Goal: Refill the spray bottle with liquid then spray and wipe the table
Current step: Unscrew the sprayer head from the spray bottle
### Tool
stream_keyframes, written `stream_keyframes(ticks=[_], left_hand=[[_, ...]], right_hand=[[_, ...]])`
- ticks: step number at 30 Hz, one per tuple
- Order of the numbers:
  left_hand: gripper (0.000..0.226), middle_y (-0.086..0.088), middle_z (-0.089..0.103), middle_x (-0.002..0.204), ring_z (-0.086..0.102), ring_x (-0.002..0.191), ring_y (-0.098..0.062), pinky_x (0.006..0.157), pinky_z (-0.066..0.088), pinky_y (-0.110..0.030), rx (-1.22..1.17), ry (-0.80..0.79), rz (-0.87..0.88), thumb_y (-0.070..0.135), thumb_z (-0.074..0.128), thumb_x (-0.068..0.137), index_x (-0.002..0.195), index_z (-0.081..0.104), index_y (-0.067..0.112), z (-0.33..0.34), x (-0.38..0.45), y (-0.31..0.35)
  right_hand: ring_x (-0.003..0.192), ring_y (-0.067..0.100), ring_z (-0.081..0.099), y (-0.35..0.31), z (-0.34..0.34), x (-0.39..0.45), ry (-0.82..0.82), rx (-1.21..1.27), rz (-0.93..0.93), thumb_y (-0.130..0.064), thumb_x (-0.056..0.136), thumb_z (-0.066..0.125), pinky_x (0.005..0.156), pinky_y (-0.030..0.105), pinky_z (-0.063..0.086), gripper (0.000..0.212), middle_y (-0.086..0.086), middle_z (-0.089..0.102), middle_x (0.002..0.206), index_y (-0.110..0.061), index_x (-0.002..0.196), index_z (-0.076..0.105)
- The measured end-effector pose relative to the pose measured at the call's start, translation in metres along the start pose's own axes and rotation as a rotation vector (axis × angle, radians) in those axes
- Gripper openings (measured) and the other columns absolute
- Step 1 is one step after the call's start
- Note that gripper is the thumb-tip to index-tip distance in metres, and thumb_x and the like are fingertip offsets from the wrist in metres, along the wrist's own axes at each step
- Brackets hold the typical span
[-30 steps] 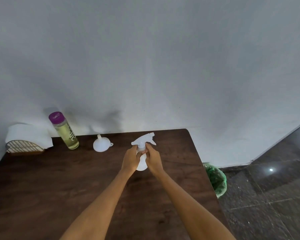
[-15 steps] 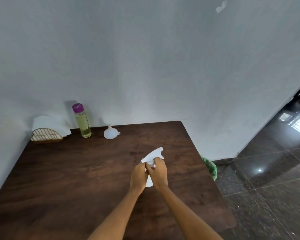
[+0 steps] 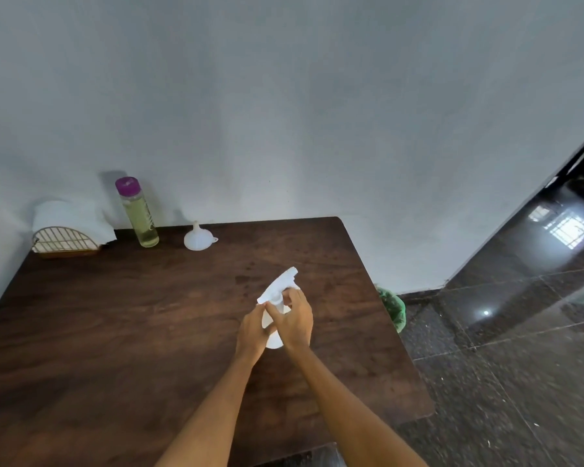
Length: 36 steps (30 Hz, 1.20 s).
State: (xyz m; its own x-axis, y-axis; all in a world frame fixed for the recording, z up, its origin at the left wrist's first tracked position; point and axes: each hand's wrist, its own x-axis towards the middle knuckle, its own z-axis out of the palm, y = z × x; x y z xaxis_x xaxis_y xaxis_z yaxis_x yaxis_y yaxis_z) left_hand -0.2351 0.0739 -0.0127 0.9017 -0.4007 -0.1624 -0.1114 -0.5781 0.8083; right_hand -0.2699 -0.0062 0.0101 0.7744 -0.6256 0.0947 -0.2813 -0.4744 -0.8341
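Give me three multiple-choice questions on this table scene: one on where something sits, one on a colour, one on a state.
1. Where does the funnel stand?
A. right of the tall bottle
B. on the floor
C. in the bin

2. What colour is the tall bottle's cap?
A. green
B. purple
C. black

3. How is the spray bottle held?
A. lying untouched
B. by one hand
C. by both hands

Answers: 1 A, it stands upside down by the wall; 2 B, the cap is purple; 3 C, left hand and right hand grip it over the table.
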Motion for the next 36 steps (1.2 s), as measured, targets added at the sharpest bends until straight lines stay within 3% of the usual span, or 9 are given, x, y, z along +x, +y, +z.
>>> stream_keyframes(ticks=[5, 7, 10, 13, 16, 24, 27, 31, 36], left_hand=[[0.079, -0.005, 0.067, 0.114, 0.062, 0.106, -0.022, 0.087, 0.046, -0.033, -0.032, -0.008, 0.010, 0.067, 0.046, 0.066, 0.122, 0.059, 0.013, 0.000, 0.000, -0.005], [0.069, -0.008, 0.067, 0.113, 0.062, 0.105, -0.024, 0.086, 0.046, -0.033, -0.020, 0.014, -0.017, 0.058, 0.054, 0.072, 0.121, 0.059, 0.009, 0.000, -0.003, 0.003], [0.036, -0.012, 0.068, 0.110, 0.063, 0.103, -0.029, 0.085, 0.048, -0.035, 0.017, 0.054, -0.038, 0.023, 0.064, 0.085, 0.115, 0.060, 0.003, 0.003, -0.003, 0.005], [0.039, -0.010, 0.068, 0.110, 0.063, 0.103, -0.027, 0.086, 0.049, -0.036, -0.001, 0.039, -0.033, 0.031, 0.064, 0.084, 0.115, 0.061, 0.007, -0.001, -0.004, 0.006], [0.063, -0.009, 0.067, 0.110, 0.063, 0.102, -0.025, 0.082, 0.049, -0.034, -0.026, 0.023, -0.064, 0.053, 0.060, 0.073, 0.117, 0.060, 0.008, -0.002, -0.003, 0.004], [0.033, -0.008, 0.069, 0.108, 0.065, 0.101, -0.026, 0.084, 0.051, -0.034, 0.020, 0.064, -0.068, 0.026, 0.061, 0.087, 0.113, 0.060, 0.007, 0.004, 0.001, 0.006], [0.037, -0.006, 0.068, 0.110, 0.064, 0.101, -0.023, 0.084, 0.052, -0.033, -0.027, 0.061, -0.046, 0.032, 0.060, 0.087, 0.118, 0.059, 0.011, 0.005, 0.000, 0.005], [0.039, -0.008, 0.067, 0.112, 0.065, 0.101, -0.024, 0.083, 0.052, -0.030, -0.027, 0.068, -0.064, 0.033, 0.061, 0.088, 0.117, 0.059, 0.008, 0.007, 0.000, 0.004], [0.041, -0.008, 0.067, 0.115, 0.064, 0.104, -0.023, 0.087, 0.053, -0.033, -0.024, 0.070, -0.057, 0.031, 0.062, 0.087, 0.121, 0.057, 0.010, 0.006, 0.002, 0.004]], right_hand=[[0.066, 0.005, 0.057, 0.011, -0.016, 0.019, -0.254, 0.042, -0.087, -0.020, 0.079, 0.069, 0.064, 0.025, 0.048, 0.016, -0.003, 0.062, 0.073, -0.007, 0.077, 0.060], [0.072, 0.012, 0.057, 0.009, -0.017, 0.020, -0.262, -0.015, -0.100, -0.027, 0.078, 0.070, 0.067, 0.031, 0.050, 0.025, 0.002, 0.063, 0.080, -0.006, 0.083, 0.057], [0.076, 0.010, 0.051, -0.001, -0.012, 0.007, -0.178, -0.017, -0.019, -0.034, 0.077, 0.070, 0.066, 0.022, 0.043, 0.030, -0.004, 0.054, 0.083, -0.015, 0.083, 0.048], [0.086, 0.016, 0.054, -0.003, -0.008, 0.008, -0.117, 0.015, -0.043, -0.025, 0.078, 0.066, 0.074, 0.025, 0.047, 0.022, 0.005, 0.059, 0.094, -0.008, 0.087, 0.055], [0.084, 0.018, 0.058, -0.005, -0.015, 0.024, -0.291, 0.019, -0.025, -0.010, 0.078, 0.066, 0.070, 0.022, 0.048, 0.017, 0.014, 0.066, 0.098, 0.001, 0.091, 0.063], [0.080, 0.009, 0.056, -0.009, -0.009, 0.003, -0.046, 0.133, 0.007, -0.019, 0.077, 0.071, 0.068, 0.008, 0.041, 0.022, -0.008, 0.057, 0.089, -0.019, 0.090, 0.053], [0.077, 0.006, 0.059, -0.005, -0.013, 0.006, -0.112, 0.155, -0.064, -0.015, 0.079, 0.067, 0.075, 0.017, 0.051, 0.021, -0.005, 0.064, 0.091, -0.011, 0.099, 0.060], [0.098, 0.004, 0.049, -0.005, -0.017, 0.005, -0.118, -0.009, -0.041, -0.043, 0.072, 0.063, 0.085, 0.022, 0.048, 0.048, -0.009, 0.056, 0.113, -0.018, 0.111, 0.053], [0.090, 0.013, 0.056, -0.014, -0.012, 0.008, -0.077, -0.084, -0.048, -0.030, 0.078, 0.070, 0.077, 0.024, 0.051, 0.030, -0.002, 0.061, 0.101, -0.014, 0.099, 0.056]])
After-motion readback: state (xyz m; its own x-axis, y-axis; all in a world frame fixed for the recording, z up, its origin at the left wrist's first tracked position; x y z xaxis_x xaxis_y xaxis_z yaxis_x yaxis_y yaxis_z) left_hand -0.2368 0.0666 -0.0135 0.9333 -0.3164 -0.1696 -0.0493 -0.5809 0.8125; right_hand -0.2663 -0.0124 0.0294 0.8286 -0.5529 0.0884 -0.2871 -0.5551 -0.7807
